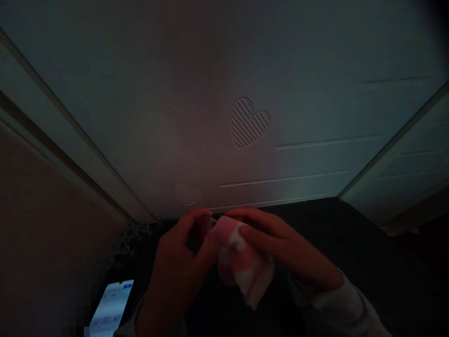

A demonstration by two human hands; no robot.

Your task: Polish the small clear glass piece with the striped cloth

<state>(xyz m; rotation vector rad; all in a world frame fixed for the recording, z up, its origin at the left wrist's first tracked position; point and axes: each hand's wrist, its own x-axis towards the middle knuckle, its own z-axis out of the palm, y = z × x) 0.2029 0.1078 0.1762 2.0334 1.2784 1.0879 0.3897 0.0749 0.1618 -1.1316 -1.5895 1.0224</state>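
Pale sleeves [336,304] lay nearest the viewer, both cut off by the lower edge, the left one showing only as a sliver at the wrist. Beyond them, two bare hands met around a pink-and-white cloth [242,267], which hung in loose folds between them above a dark surface [315,229]. The right hand [277,236] was clamped on the cloth's upper part, thumb in front, fingers mostly hidden behind. The left hand [177,255] stood curled at the cloth's left edge, thumb against it; from where I watched, I could not tell whether its fingertips gripped anything, for shadow blurred the gap. To the left lay a lit smartphone [111,306], its lower end cropped and its screen characters too faint to read. Lacy edging [131,236] faded into darkness farther back. Behind rose a pale panel [196,103], bearing a large striped heart [249,122], a smaller heart [188,194] low beside it, and dim horizontal grooves [328,142]. Its upper right corner was lost in black.
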